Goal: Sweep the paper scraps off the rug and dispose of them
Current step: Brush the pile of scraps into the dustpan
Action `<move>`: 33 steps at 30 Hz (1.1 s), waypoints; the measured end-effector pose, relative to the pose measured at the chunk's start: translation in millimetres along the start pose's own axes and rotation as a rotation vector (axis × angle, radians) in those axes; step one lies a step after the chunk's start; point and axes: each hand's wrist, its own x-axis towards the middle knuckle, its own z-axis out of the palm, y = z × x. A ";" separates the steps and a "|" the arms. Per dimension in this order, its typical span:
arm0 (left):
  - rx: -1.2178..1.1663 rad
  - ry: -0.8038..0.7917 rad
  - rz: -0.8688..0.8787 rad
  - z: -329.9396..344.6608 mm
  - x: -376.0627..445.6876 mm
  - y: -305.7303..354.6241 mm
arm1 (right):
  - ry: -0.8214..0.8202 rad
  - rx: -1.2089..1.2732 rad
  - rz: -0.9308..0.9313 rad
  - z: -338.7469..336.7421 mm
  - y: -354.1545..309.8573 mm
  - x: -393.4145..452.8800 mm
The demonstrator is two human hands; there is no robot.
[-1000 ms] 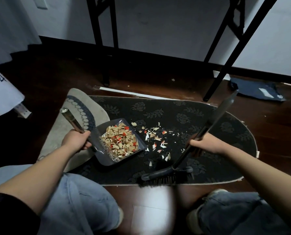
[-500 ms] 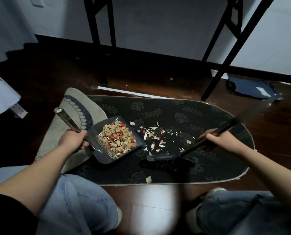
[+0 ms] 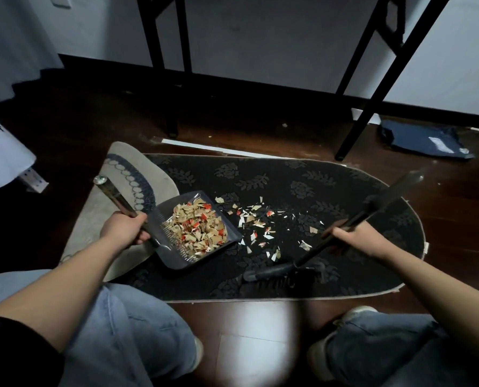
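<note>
On the dark rug (image 3: 302, 174), the brush head (image 3: 281, 272) now sits nearer the person than half a second ago. Right hand (image 3: 355, 238) grips the brush handle; left hand (image 3: 124, 230) grips the dustpan (image 3: 196, 233), heaped with tan and red scraps. Loose paper scraps (image 3: 260, 227) lie between.

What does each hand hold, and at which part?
Left hand grips the grey plastic dustpan by its metal handle; right hand grips the black brush mid-handle.
</note>
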 end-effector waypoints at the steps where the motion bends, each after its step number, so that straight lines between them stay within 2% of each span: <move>1: 0.000 0.004 0.004 0.3 0.5 -0.2 | 0.019 0.050 0.014 0.4 1.8 1.3; 6: -0.018 0.022 -0.009 -0.4 4.9 -3.9 | 0.200 0.204 0.006 -6.4 9.0 -1.3; 9: -0.038 0.039 -0.019 -2.8 8.2 -6.2 | 0.225 0.278 -0.007 -17.2 2.0 -9.1; 12: -0.079 0.072 -0.026 -5.9 10.7 -7.0 | 0.186 0.275 -0.006 -19.1 -7.0 -15.0; 14: -0.102 0.099 -0.039 -8.2 10.1 -6.5 | 0.105 0.238 0.001 -11.4 -13.4 -14.9; 17: -0.126 0.124 -0.050 -11.1 11.4 -8.3 | -0.003 0.185 0.019 15.1 -19.7 -6.3; 19: -0.137 0.129 -0.049 -12.6 11.6 -8.7 | -0.004 0.184 0.029 36.5 -21.5 3.8; 23: -0.128 0.131 -0.054 -11.4 9.6 -8.6 | 0.157 0.249 0.088 58.1 -25.0 27.9; 29: -0.114 0.130 -0.078 -11.8 9.9 -7.8 | 0.417 0.465 0.222 52.0 -10.9 35.9; 33: -0.150 0.121 -0.054 -19.8 15.8 -13.7 | 0.489 0.468 0.204 33.7 -5.3 24.3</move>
